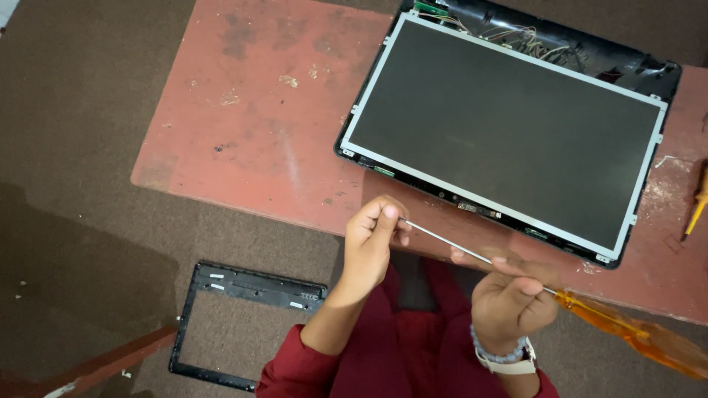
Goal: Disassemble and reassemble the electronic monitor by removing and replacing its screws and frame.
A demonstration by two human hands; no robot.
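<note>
A long screwdriver point(450, 243) with a thin metal shaft and an amber see-through handle point(634, 335) lies across both hands. My right hand point(509, 295) grips it near the handle. My left hand point(372, 239) pinches the tip of the shaft between its fingers. Both hands hover just in front of the near edge of a worn red table point(251, 140). On the table lies an opened laptop lid with its bare dark display panel point(509, 125) in a metal frame, wires showing along the far edge.
A black plastic screen bezel point(243, 284) lies on the brown carpet at the lower left. A second small yellow-handled screwdriver point(697, 210) rests at the table's right edge. A reddish wooden board point(96, 368) crosses the bottom left corner.
</note>
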